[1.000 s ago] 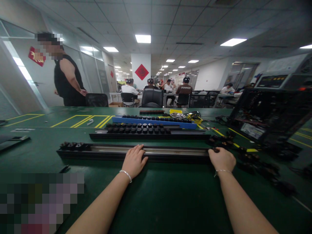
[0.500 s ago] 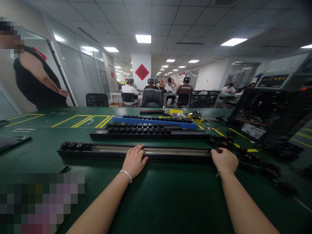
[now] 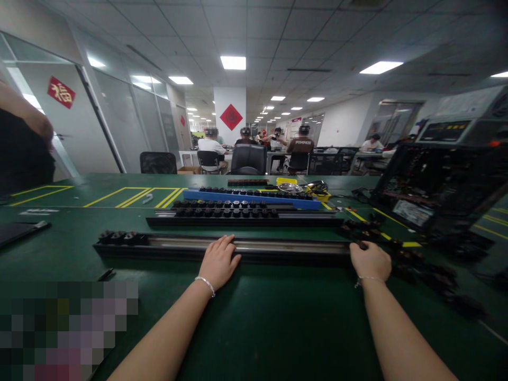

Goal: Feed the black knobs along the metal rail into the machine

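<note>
A long black rail (image 3: 278, 248) with a silver channel lies across the green table (image 3: 254, 317) in front of me. A few small black parts (image 3: 119, 236) sit at its left end. My left hand (image 3: 219, 262) rests flat on the rail's middle, fingers stretched out. My right hand (image 3: 371, 260) is at the rail's right end, fingers curled on a small black part (image 3: 360, 245).
Behind it lie a second black rail (image 3: 242, 217) and a blue rail (image 3: 254, 197), both lined with black parts. Loose black parts (image 3: 416, 264) are scattered at the right beside a black machine (image 3: 440, 185). A person's arm (image 3: 24, 143) shows at the far left; several people sit far back.
My right hand has slid a little to the right along the rail's end. The standing person at the left has moved almost out of view. My left hand stays put.
</note>
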The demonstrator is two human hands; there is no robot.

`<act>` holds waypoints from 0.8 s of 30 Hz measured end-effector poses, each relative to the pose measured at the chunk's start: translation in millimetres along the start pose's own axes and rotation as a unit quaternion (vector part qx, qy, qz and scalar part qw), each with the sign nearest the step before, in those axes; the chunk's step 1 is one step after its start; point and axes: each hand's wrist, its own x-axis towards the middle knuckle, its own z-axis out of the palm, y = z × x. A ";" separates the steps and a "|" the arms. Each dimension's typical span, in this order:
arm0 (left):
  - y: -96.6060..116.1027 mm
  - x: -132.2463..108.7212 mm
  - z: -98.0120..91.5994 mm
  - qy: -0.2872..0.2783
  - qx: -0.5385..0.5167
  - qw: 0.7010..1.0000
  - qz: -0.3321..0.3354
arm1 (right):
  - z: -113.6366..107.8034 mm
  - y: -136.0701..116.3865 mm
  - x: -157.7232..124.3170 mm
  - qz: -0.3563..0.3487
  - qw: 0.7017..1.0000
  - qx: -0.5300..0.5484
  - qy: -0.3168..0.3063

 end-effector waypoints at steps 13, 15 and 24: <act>0.2 0.4 -0.5 0.001 -0.014 1.000 -0.005 | -0.9 8.6 6.5 0.021 0.999 0.031 0.000; 0.4 0.4 -0.9 0.000 -0.015 1.000 -0.004 | -0.3 10.6 7.6 0.029 0.999 0.036 0.002; -0.2 0.2 -0.3 -0.001 -0.007 1.000 0.000 | 4.9 17.0 11.4 0.060 0.995 0.072 0.025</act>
